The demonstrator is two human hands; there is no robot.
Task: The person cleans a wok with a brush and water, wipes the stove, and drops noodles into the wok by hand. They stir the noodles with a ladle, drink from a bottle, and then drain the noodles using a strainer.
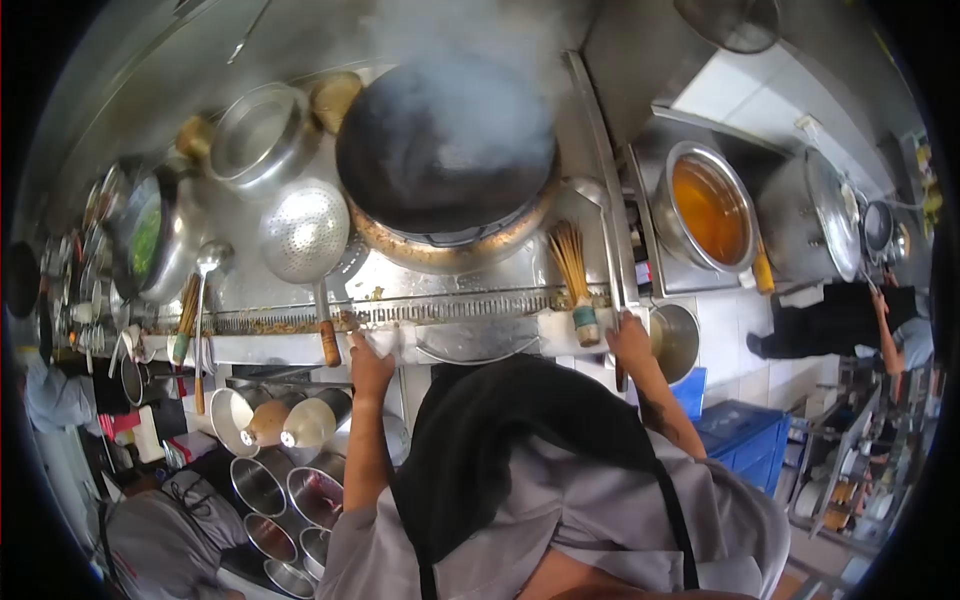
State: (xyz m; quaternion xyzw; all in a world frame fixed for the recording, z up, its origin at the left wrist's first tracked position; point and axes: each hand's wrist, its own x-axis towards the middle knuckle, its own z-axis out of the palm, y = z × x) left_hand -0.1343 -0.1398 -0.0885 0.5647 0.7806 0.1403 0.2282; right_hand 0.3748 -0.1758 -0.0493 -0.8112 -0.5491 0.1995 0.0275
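Your left hand (372, 368) is at the front edge of the steel desk (240, 349), against a white cloth (384, 341); you cannot tell from this view whether its fingers are closed on it. Your right hand (629, 345) is curled around the handle of the ladle (588, 190), whose bowl lies just right of the wok (445, 170). The dark wok sits on the burner ahead of you, between and beyond your hands, with smoke over it. The perforated skimmer (305, 232) lies left of the wok, its wooden grip near your left hand, and a bamboo brush (570, 262) stands between wok and ladle handle.
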